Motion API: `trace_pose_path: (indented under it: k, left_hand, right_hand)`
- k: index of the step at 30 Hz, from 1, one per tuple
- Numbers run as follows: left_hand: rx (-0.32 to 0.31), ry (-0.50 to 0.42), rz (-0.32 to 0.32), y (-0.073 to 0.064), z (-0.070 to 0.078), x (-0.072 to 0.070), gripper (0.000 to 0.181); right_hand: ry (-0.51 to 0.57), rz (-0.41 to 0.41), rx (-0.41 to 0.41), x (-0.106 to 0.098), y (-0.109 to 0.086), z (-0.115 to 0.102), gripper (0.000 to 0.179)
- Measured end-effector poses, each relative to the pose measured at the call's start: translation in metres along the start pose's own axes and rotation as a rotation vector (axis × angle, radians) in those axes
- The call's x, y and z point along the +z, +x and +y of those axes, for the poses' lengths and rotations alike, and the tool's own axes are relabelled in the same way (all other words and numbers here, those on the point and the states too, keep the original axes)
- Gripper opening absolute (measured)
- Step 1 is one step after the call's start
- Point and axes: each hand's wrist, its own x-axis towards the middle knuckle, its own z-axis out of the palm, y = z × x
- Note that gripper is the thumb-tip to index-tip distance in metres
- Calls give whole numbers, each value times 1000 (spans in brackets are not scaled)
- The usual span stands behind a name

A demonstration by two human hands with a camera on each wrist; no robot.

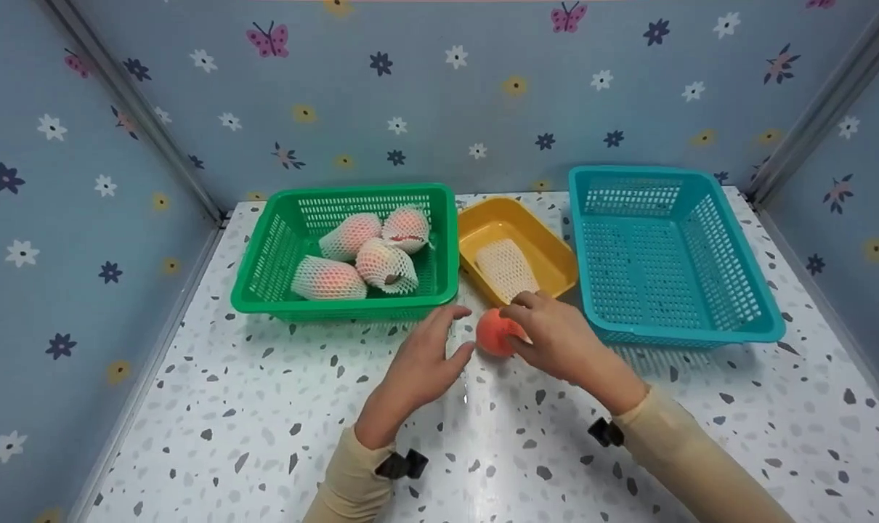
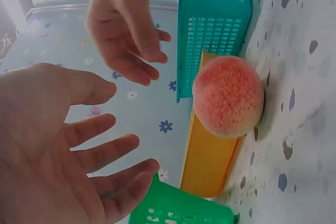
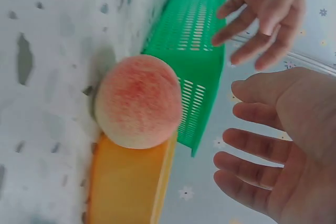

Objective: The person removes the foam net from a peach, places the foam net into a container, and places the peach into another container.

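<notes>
The bench [image 1: 192, 450] bears one blue basket [image 1: 643, 272], one green basket [image 1: 345, 305] with four netted peaches [image 1: 383, 263], one yellow tray [image 1: 537, 243] with one foam net [image 1: 506, 265], and, between the loosely spread, empty left hand [image 1: 421, 363] and right hand [image 1: 552, 338], one bare peach [image 1: 491, 334].

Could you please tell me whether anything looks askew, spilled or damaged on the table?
The yellow tray looks askew: it sits turned at an angle to the back wall, between the green basket and the blue basket. I see no spill or damage.
</notes>
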Motion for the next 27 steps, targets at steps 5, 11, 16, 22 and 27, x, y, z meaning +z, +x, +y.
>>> trace_pose_path:
  k: [5,11,16,22,27]
  left_hand:
    - [65,11,-8,-8,12,5,42]
    - [127,37,-20,-18,24,11,42]
    - [166,51,-25,-19,30,19,40]
    - [205,71,-24,-18,35,27,40]
    - [237,74,-25,-16,38,31,42]
  right_hand:
    - [8,82,-71,18,-10,5,40]
    - [12,85,-126,39,-9,8,55]
    - [-19,70,-132,52,-8,9,47]
    - [-61,96,-155,62,-4,8,45]
    - [-155,103,-167,69,-2,8,42]
